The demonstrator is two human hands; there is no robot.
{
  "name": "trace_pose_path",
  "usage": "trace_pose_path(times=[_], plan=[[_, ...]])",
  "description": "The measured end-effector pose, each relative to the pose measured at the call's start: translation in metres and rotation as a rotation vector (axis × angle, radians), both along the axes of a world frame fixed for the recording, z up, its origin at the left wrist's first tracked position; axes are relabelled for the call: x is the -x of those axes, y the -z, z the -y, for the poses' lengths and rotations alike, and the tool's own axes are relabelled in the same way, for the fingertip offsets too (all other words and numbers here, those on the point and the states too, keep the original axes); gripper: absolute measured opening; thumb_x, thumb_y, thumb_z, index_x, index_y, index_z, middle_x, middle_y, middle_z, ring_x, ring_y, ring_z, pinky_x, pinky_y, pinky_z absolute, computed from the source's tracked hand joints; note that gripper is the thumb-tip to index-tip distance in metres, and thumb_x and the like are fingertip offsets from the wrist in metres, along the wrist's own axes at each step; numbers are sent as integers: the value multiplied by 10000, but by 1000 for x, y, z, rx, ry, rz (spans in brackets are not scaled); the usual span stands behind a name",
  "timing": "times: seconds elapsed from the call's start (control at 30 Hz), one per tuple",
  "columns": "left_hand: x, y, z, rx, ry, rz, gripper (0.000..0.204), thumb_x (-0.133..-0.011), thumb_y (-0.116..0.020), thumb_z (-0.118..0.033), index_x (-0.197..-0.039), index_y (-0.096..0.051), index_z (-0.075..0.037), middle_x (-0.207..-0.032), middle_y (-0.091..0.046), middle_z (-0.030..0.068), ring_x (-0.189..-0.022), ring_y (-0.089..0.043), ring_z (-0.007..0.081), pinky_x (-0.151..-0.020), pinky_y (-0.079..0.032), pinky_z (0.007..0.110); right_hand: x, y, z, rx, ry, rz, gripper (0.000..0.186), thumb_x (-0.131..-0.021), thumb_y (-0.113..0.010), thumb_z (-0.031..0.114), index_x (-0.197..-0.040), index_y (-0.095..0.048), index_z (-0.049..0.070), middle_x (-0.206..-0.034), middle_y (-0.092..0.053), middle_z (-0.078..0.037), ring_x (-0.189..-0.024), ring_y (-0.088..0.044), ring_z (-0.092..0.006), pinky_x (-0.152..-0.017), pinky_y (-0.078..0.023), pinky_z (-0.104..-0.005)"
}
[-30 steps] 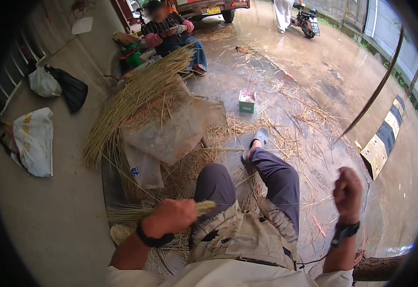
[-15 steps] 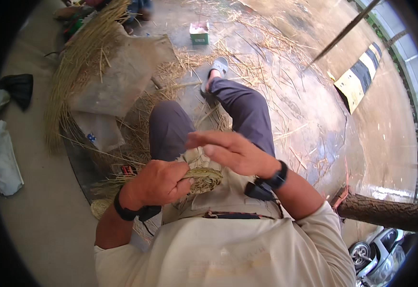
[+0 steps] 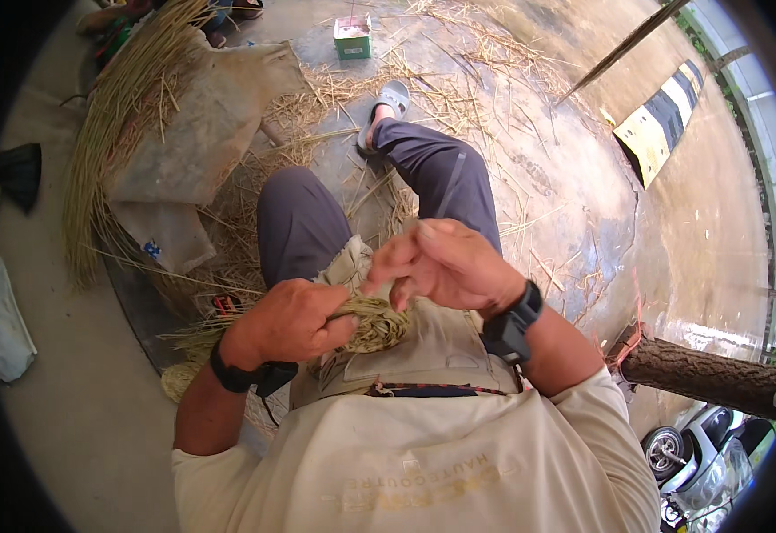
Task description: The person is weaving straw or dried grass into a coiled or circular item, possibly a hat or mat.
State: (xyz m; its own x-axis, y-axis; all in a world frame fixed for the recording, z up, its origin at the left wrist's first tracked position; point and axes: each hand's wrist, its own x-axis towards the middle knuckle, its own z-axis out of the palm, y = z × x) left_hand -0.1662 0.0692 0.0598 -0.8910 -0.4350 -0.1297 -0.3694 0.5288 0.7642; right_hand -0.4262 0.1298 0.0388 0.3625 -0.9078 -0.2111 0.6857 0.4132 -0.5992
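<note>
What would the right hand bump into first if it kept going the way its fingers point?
The right hand points its fingers leftward and down toward the twisted bundle of yellow-green straw gripped by the left hand. It would probably meet that straw first; its fingertips already seem to touch it.

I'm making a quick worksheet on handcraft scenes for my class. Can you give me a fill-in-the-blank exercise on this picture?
1. The left hand grips a twisted bundle of ____ in the person's lap.
2. The right hand wears a black ____ on its wrist.
3. A small green box stands on the ground beyond the person's ____.
4. The large straw pile lies to the person's ____.

Missing words: straw; watch; foot; left
</note>
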Motion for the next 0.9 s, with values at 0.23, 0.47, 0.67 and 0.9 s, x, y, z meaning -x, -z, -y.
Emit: trace_pose_path(times=[0.23,0.47,0.67,0.9], plan=[[4,3,-3,107,13,46,256,-934,-681,-217,-788,-566,-42,-692,-625,202,-669,-651,445,-596,-515,509,3,22,9,223,-262,-727,389,-1088,-621,351,-979,-741,-3,-749,-631,-40,-670,-601,-175,-613,-462,-315],[-12,6,-10,8,-76,-36,201,-964,-661,-177,-1043,-633,6,-835,-678,242,-771,-682,447,-662,-539,512,5,-1,-2,601,-468,-1081,358,-1002,-740,359,-1001,-725,1,-728,-640,-181,-659,-624,-312,-622,-482,-412],[-5,27,-22,-98,-117,-80,174,-1000,-616,-118,-1110,-639,14,-866,-673,257,-774,-671,460,-660,-517,510,15,9,-22,417,-417,-982,339,-969,-768,326,-997,-718,-9,-768,-672,-178,-635,-609,-255,-630,-488,-409],[16,28,-19,-174,-98,-89,146,-1021,-592,-141,-1062,-600,0,-857,-650,245,-796,-649,464,-667,-500,503,31,24,-40,46,-298,-681,272,-1028,-708,291,-1020,-733,21,-767,-618,-5,-705,-576,-134,-647,-472,-325]])
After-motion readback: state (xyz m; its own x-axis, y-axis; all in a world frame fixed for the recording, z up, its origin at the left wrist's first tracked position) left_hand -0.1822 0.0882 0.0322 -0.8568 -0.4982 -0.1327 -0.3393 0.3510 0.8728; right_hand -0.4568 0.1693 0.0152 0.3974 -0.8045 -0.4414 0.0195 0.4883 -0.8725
